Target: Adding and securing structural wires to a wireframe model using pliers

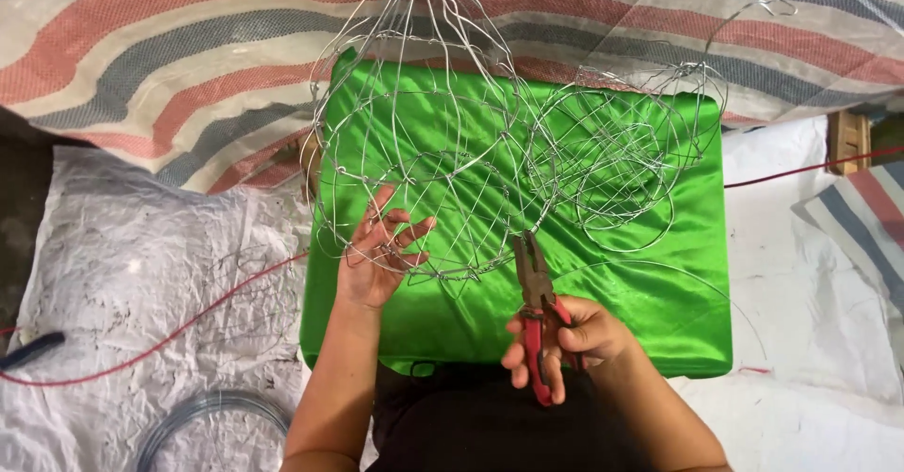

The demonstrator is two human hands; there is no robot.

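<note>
A hanging wire frame made of thin silver wire rings and spokes dangles over a bright green satin cloth. My left hand reaches into the frame's lower left side, fingers spread around its wires. My right hand grips red-handled pliers, jaws pointing up toward the frame's bottom ring without touching it. A second wire frame lies on the cloth to the right.
A striped red, grey and white tarp hangs behind. White sheeting covers the floor, crossed by a red cord. A coil of wire lies bottom left, a wooden block at far right.
</note>
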